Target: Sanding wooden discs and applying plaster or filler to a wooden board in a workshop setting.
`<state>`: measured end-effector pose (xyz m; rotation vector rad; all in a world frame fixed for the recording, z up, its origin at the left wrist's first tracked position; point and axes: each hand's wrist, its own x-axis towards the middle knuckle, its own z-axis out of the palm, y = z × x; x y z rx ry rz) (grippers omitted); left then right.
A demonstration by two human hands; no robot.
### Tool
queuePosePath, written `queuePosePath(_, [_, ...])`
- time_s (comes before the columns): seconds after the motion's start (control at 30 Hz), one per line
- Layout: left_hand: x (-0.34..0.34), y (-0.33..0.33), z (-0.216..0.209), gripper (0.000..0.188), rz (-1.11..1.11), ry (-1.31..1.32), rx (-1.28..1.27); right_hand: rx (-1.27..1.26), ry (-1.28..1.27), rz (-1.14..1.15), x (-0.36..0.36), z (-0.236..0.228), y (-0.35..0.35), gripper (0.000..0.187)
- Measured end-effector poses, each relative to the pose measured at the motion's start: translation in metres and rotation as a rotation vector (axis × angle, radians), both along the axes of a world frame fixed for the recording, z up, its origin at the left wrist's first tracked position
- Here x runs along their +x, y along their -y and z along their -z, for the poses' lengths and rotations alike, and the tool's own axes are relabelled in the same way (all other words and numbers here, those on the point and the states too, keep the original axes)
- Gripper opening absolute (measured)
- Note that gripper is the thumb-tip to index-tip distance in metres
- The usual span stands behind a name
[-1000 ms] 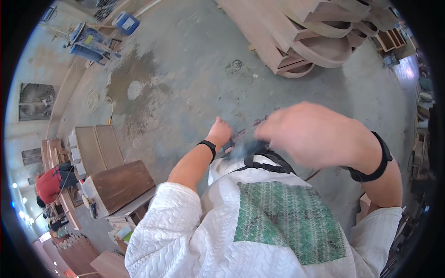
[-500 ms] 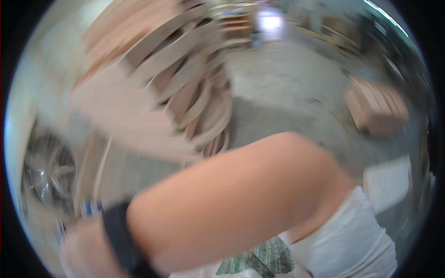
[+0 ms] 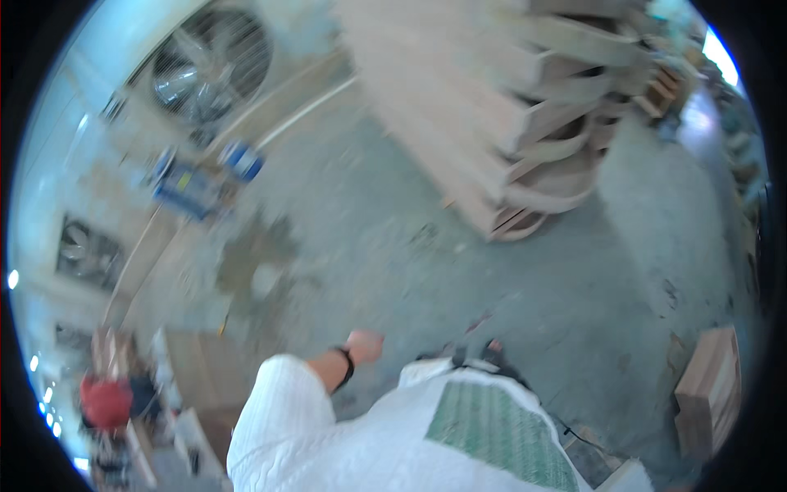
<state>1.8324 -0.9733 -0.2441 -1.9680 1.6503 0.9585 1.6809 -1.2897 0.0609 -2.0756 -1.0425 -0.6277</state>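
Left of my body, my left hand (image 3: 365, 346) hangs over the grey floor, with a black band (image 3: 345, 369) round its wrist. It looks small and rounded; its fingers are too blurred to make out, and no object shows in it. Nothing touches it that I can see. My right hand is out of view. Beyond me stands a tall stack of pale wooden pieces (image 3: 459, 107), with curved fronts layered one above another on its right side. The stack is well apart from my left hand.
A large wall fan (image 3: 211, 67) is at the upper left, near a blue machine (image 3: 184, 190) and a blue bucket (image 3: 241, 160). A wooden box-like piece (image 3: 710, 398) stands at right. Wooden panels (image 3: 205, 369) and a person in red (image 3: 106, 402) are at lower left. A dark stain (image 3: 254, 250) marks the floor.
My view has swung left, so the wooden stack now lies farther right. The forearm that crossed close before me, wearing a black band, is gone from there; my left arm now shows lower down.
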Motion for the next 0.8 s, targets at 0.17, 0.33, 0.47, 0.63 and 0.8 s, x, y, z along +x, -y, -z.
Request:
queuePosePath(0.17, [0.028,-0.072,0.026,0.035,-0.280,0.092,0.041,-0.129,-0.039,-0.132,0.062,0.044,0.030,0.025])
queuePosePath(0.33, [0.008,-0.063,0.058,0.041,-0.356,-0.144,0.117,-0.409,-0.095,-0.104,0.091,0.034,0.092,0.025])
queuePosePath(0.47, [-0.007,-0.048,0.057,0.040,-0.539,-0.157,-0.057,-0.674,-0.156,-0.119,0.128,0.014,0.138,0.025])
queuePosePath(0.63, [-0.042,-0.095,0.046,0.040,-0.636,-0.185,0.104,-0.906,-0.218,-0.098,0.161,-0.001,0.175,0.025])
queuePosePath(0.8, [-0.066,-0.128,0.060,0.041,-0.469,-0.328,0.280,-0.978,-0.343,-0.044,0.148,0.059,0.184,0.026])
